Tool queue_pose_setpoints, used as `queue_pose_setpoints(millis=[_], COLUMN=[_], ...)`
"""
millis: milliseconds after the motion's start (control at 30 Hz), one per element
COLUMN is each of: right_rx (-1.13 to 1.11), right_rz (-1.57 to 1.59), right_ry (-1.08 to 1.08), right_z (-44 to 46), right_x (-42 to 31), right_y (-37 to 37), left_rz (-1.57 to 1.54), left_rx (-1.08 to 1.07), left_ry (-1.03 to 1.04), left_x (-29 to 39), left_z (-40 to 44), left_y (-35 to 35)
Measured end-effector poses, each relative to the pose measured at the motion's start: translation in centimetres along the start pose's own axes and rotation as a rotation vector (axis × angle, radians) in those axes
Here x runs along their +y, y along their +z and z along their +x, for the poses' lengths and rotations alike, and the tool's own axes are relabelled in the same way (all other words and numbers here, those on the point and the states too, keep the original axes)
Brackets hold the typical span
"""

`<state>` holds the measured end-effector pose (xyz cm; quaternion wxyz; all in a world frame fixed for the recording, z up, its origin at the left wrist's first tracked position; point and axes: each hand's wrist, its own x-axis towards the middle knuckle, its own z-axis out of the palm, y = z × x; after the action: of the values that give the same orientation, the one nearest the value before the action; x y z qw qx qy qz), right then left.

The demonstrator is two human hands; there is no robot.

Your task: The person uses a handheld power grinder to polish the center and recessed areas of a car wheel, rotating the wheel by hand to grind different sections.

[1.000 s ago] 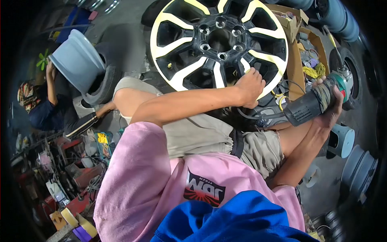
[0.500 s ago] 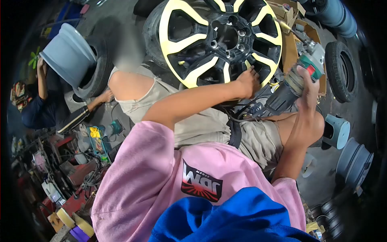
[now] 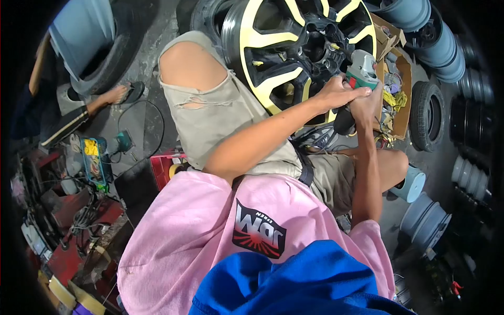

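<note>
An angle grinder (image 3: pixel 363 68) with a grey metal head, green body and red switch is held in both hands over the wheel. My right hand (image 3: pixel 366 105) wraps round its body. My left hand (image 3: pixel 336 95) grips it from the left, thumb laid across it; some of its fingers are hidden. A yellow-tipped bit (image 3: pixel 336 47) reaches from the grinder to the hub area; I cannot tell whether it touches. The alloy wheel (image 3: pixel 268 39), black with pale yellow spoke faces, stands tilted in front of my knees.
A cardboard box (image 3: pixel 401 71) with wires and a tyre (image 3: pixel 428 115) stand at the right. Bare rims (image 3: pixel 425 223) lie farther down. At the left, a co-worker's foot (image 3: pixel 116 94) is beside a tyre and grey rim (image 3: pixel 86 37). A cable (image 3: pixel 160 113) loops over the floor.
The grinder has moved left and inward, from beside the wheel to over its hub. My left hand has left the wheel's spoke and taken hold of the grinder. The view has shifted.
</note>
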<state>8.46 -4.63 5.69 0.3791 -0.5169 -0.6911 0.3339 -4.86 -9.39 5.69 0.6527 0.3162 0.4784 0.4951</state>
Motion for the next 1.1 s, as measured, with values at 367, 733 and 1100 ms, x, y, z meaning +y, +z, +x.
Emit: queue_pose_setpoints(millis=[367, 733, 1100], right_rx=[0.022, 0.011, 0.022], right_rz=[-0.381, -0.435, -0.42], right_ry=[-0.077, -0.205, -0.15], right_z=[0.4, 0.8, 0.5], right_x=[-3.2, -3.8, -4.2], right_y=[2.1, 3.1, 2.9], left_rz=[-0.259, -0.395, -0.366], left_rx=[0.049, 0.022, 0.001], left_ry=[0.115, 0.183, 0.176], left_x=[-1.7, -1.2, -1.0], left_z=[1.6, 1.3, 1.1], left_y=[-1.1, -1.9, -1.9])
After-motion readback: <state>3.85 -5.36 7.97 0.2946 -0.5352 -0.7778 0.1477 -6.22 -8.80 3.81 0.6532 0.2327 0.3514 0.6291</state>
